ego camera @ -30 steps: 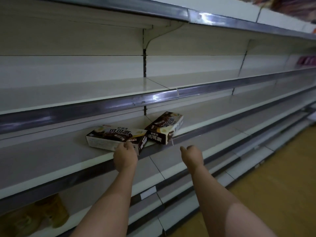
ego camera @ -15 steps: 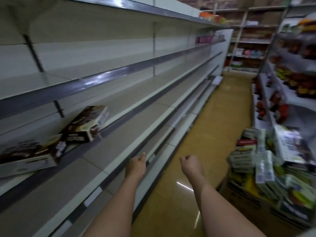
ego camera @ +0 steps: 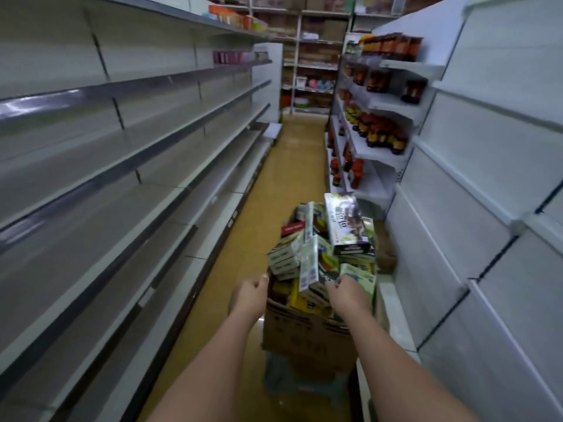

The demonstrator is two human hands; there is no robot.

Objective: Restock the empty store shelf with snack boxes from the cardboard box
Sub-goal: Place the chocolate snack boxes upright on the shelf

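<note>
Now reach with both empty, loosely curled hands, left hand and right hand, into the cardboard box and take flat-lying snack boxes (not the leaning tall one).

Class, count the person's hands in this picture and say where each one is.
2. The left hand is at the near-left edge of the cardboard box; the right hand reaches in among the snack boxes.

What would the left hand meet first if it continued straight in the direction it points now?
Probably the near left rim of the cardboard box, then the snack boxes heaped inside. The left hand seems just short of the rim, but depth is unclear.
</note>
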